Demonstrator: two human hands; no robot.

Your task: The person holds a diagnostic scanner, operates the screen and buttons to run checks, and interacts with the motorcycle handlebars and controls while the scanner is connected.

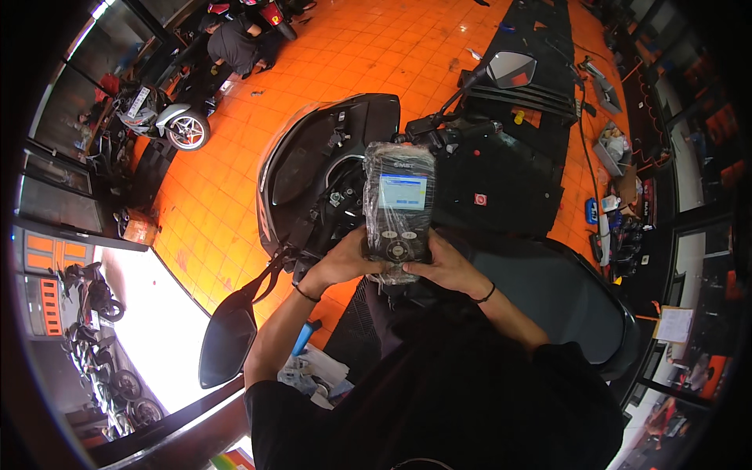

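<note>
A handheld diagnostic scanner wrapped in clear plastic film is held upright before me, its small screen lit. My left hand grips its lower left side, with the thumb lying near the bottom buttons. On the other side my right hand closes round the lower right edge, its thumb at the bottom of the keypad. Both hands' other fingers are hidden behind the device. Beyond it is a dark scooter, with its front cowl, its black seat to the right, and a left mirror beside my left forearm.
The scooter's other mirror sticks out at the far right. A person crouches at the far left near a parked motorcycle. Orange tiles cover the floor. Bins and tools line the right wall; a plastic bag lies below my left arm.
</note>
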